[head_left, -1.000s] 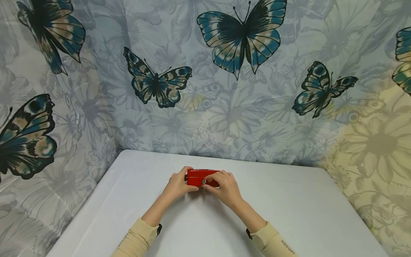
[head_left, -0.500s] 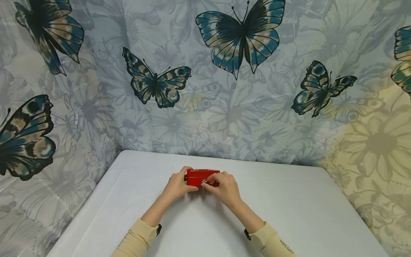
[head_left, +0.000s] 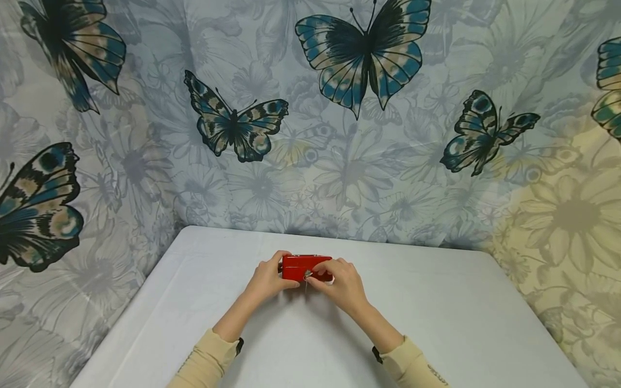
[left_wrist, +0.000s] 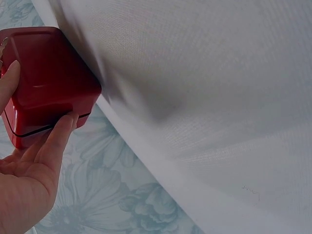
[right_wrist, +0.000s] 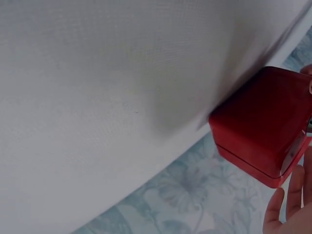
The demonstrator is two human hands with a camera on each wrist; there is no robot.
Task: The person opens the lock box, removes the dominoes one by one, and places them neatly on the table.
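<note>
Both forearms [head_left: 236, 318] reached forward and inward.
The left hand [head_left: 267, 277] gripped, thumb [head_left: 289, 284] apart from fingers [head_left: 280, 256]; the right hand [head_left: 343, 284] pinched between thumb and forefinger [head_left: 324, 265].

Box [head_left: 294, 269] is held over the far half of the surface [head_left: 466, 312]. Its left end is gripped by the left hand [head_left: 268, 278]; right hand [head_left: 343, 284] is placed before its right half, small piece [head_left: 308, 274] pinched at the near face. Surface is bordered behind, left and right by backdrop [head_left: 349, 183].

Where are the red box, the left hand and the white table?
Red box [left_wrist: 53, 66]: left wrist view, broad face.
Left hand [head_left: 266, 277]: head view, its back.
White table [head_left: 436, 307]: head view, top surface.
</note>
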